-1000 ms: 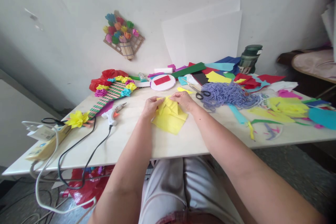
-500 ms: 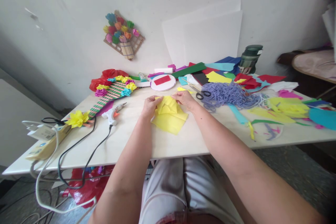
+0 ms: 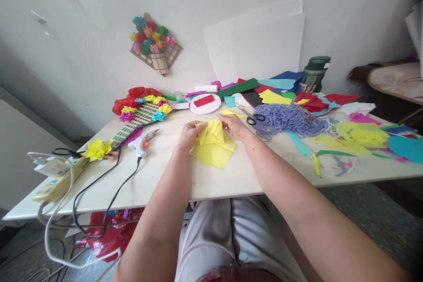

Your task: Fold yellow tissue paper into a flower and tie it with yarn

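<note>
Two hands were at the yellow paper, near the tabletop's front middle. Left hand pinched its upper left edge; right hand had shifted slightly outward to the upper right, grip unclear. Folded top layer had changed shape, lower part hadn't: folding looked unfinished.

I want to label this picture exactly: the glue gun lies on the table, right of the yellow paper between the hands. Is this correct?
The side is wrong: the head view shows the glue gun on the table, left of the yellow paper between the left hand and right hand.
</note>
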Demonstrator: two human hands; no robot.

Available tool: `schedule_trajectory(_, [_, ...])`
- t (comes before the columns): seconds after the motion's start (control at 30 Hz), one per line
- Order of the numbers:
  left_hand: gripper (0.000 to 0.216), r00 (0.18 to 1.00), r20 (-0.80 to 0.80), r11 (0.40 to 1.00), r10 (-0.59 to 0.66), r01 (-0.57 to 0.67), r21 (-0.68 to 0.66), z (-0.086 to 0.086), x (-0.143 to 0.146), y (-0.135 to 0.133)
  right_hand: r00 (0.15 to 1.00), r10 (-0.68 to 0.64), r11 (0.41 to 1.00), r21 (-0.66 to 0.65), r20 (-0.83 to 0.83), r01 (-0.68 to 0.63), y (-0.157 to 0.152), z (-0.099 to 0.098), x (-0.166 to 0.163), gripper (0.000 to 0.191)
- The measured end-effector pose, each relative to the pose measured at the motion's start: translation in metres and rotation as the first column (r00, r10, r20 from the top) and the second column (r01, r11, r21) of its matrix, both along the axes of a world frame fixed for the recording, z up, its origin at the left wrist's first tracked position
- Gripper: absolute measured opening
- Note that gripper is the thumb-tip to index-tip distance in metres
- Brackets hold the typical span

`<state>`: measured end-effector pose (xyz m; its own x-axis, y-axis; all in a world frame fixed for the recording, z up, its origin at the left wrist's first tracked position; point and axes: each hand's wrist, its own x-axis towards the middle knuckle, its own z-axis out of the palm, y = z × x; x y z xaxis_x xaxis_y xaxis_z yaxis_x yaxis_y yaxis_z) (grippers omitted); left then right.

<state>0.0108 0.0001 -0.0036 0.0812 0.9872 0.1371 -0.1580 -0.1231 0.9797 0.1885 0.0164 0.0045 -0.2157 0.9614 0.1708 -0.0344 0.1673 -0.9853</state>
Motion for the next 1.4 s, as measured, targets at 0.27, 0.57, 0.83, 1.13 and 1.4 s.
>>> schedule_trajectory(0.27, [0.029, 1.0, 0.01, 1.0, -0.029, 0.029, -0.006, -0.001, -0.001, 0.0, 0.998, -0.003, 0.997, 0.078, 0.059, -0.001, 0.003, -0.001, -0.001, 0.034])
schedule_trajectory(0.57, [0.032, 0.997, -0.005, 0.997, -0.076, 0.076, 0.018, -0.001, 0.0, -0.001, 0.997, 0.063, 0.996, 0.06, 0.045, -0.066, -0.003, 0.0, -0.003, 0.032])
schedule_trajectory(0.83, [0.031, 0.992, -0.063, 0.993, -0.107, 0.109, 0.033, -0.003, 0.001, 0.0, 0.997, 0.061, 0.998, 0.034, -0.038, -0.06, -0.006, -0.001, -0.008, 0.027])
schedule_trajectory(1.13, [0.031, 0.992, -0.06, 0.994, -0.109, 0.11, 0.021, -0.002, 0.002, -0.002, 0.997, 0.073, 0.997, 0.021, -0.037, -0.072, -0.009, -0.002, -0.012, 0.022])
schedule_trajectory(1.4, [0.034, 0.986, 0.004, 0.985, -0.168, 0.168, -0.048, -0.003, 0.002, 0.0, 0.997, -0.016, 0.998, 0.064, -0.076, 0.021, -0.006, -0.002, -0.012, 0.021])
